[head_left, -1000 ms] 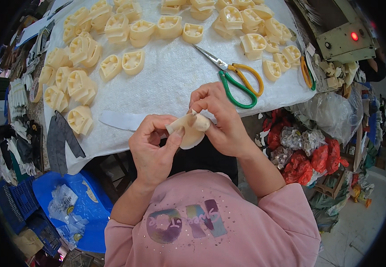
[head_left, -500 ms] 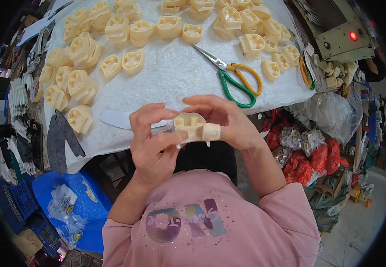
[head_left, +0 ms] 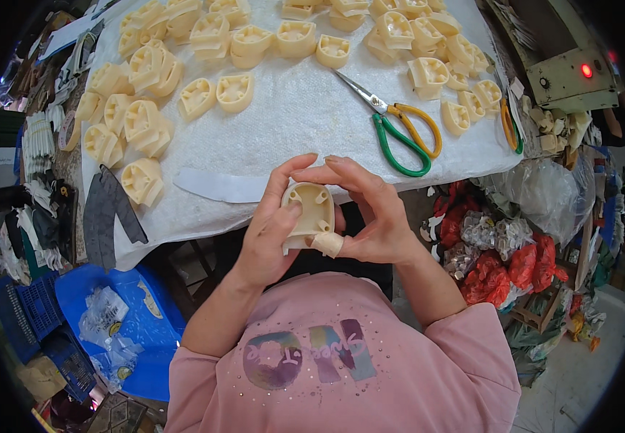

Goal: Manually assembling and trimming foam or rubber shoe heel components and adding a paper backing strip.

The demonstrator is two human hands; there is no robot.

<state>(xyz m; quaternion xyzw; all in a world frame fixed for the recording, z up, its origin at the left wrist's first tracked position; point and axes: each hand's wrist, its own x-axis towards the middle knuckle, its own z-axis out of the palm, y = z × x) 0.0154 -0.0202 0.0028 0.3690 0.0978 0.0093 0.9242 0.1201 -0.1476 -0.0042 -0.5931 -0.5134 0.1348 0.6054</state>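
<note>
Between my hands, near the table's front edge, is a hollow cream plastic piece [head_left: 317, 207] with a rounded side and small round posts inside. A thin pale edge shows along its left side. My left hand [head_left: 263, 234] grips it from the left, thumb on the piece and fingers round its far side. From the right, my right hand [head_left: 384, 225] holds it, the thumb in a beige wrap [head_left: 327, 244] at its lower corner. A white curved strip [head_left: 222, 185] lies on the table just beyond my left hand.
Many similar cream pieces [head_left: 296, 39] stand on the white-covered table [head_left: 269, 108]. Green-and-yellow scissors [head_left: 406, 137] lie at right, dark strips [head_left: 110, 216] at the left corner. A blue bin [head_left: 157, 353] sits lower left; plastic bags [head_left: 496, 270] are at right.
The piece has been tilted and turned, so its hollow inside now faces up more. My fingertips have come closer together beyond it. The table appears shifted slightly to the right in view.
</note>
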